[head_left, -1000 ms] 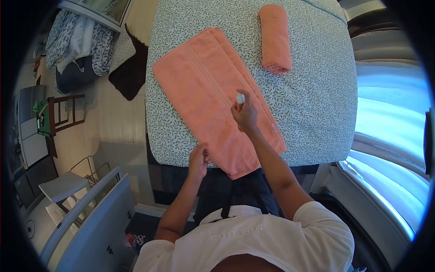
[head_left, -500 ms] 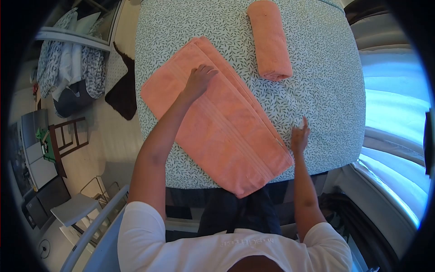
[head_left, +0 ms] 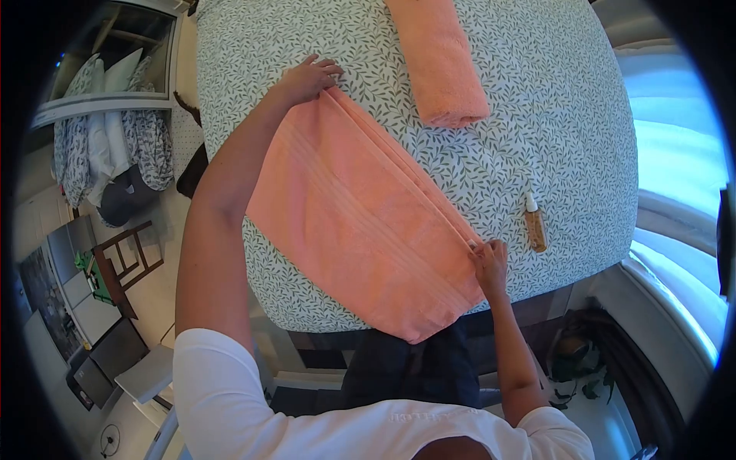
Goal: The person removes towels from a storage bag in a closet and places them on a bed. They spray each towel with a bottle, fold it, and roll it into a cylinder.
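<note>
A folded peach towel (head_left: pixel 360 222) lies slantwise on the bed, its near corner hanging at the front edge by my legs. My left hand (head_left: pixel 307 80) is at the towel's far corner, fingers curled over it and the thumb side against the fabric. At the opposite end of the same long edge, my right hand (head_left: pixel 489 264) pinches the right corner, near a small white tag. Just right of that hand lies a small bottle (head_left: pixel 535 226) with a white top and amber contents. Farther back rests a rolled peach towel (head_left: pixel 445 65).
A leaf-patterned sheet (head_left: pixel 567 153) covers the bed. Bright curtains (head_left: pixel 675 153) hang along the right side. To the left are a mirror-like panel, bedding (head_left: pixel 111 153), a wooden chair (head_left: pixel 126 264) and a grey seat. A plant (head_left: pixel 586 376) stands low at the right.
My left hand has gone from the towel's top to its far corner. My right hand has left the bottle's spot and taken the right corner. The towel's left side has drawn in.
</note>
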Demonstrator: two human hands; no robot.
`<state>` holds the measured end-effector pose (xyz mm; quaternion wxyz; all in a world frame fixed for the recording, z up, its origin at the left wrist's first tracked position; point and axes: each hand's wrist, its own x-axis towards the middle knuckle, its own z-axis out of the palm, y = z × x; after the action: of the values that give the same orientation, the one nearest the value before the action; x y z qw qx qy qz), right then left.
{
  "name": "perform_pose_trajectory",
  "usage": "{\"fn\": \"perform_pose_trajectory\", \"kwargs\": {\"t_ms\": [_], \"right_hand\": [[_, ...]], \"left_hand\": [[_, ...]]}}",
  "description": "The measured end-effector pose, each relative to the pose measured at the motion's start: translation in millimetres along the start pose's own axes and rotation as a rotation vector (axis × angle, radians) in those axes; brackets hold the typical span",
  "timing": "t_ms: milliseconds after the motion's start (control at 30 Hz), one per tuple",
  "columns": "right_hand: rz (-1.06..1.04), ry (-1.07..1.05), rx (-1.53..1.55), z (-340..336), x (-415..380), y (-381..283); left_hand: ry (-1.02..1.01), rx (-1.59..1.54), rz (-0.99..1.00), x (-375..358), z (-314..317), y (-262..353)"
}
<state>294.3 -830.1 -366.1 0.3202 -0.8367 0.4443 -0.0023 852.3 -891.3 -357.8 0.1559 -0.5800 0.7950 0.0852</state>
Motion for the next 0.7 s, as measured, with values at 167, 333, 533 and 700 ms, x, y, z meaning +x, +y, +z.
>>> {"fn": "perform_pose_trajectory", "kwargs": {"t_ms": [167,333,533,700], "right_hand": [[-0.057,0.135,0.000,2,-6,-5],[-0.068,0.146,-0.205,6,-18,-15],[-0.002,0.089,0.036,12,-46,-25],[-0.351,-0.142,-0.012,-44,-112,-124]], "left_hand": [[-0.073,0.012,-0.041,7,-6,11],[0.085,-0.144,0.003,-27,5,4],[0.247,-0.117,0.089,-115,-16,20],[0.246,-0.067,-0.155,-280,-52,66]]}}
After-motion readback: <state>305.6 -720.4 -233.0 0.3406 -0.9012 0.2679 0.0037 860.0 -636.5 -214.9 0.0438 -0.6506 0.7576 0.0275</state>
